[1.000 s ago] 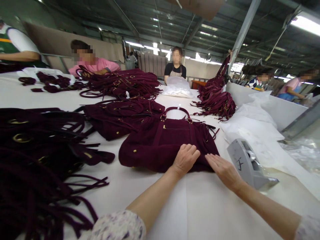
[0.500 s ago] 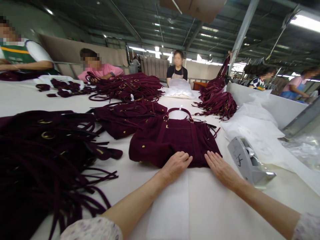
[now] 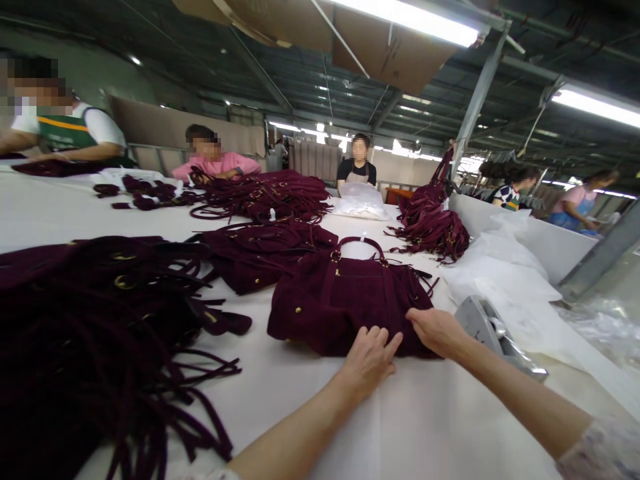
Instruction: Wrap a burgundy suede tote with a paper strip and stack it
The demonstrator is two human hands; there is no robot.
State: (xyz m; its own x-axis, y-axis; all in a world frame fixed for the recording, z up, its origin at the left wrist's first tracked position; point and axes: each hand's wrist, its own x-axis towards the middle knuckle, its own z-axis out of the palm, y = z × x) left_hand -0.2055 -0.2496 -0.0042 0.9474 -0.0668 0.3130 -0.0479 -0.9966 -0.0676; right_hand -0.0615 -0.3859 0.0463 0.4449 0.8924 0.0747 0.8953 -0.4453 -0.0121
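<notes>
A dark maroon handbag (image 3: 345, 300) lies on the white table in front of me, its handle arching up at the far side. My left hand (image 3: 371, 357) is at the bag's near bottom edge, bent fingers over the fabric and thumb low in front, closed on that edge. To the right, my right hand (image 3: 436, 330) pinches the bag's front fabric near its right end, fingertips together. Another maroon bag (image 3: 275, 250) lies just behind it on the left.
A large heap of maroon bags with straps (image 3: 115, 320) fills the left side. A grey tape dispenser (image 3: 483, 327) and white plastic sheets (image 3: 505, 267) lie right. More maroon piles (image 3: 280, 193) stand farther back. Several co-workers are around, one person (image 3: 357, 167) directly across.
My right hand has gone from lying flat on the bag to pinching its fabric. My left hand's fingers have bent around the near edge. The view has tilted up slightly.
</notes>
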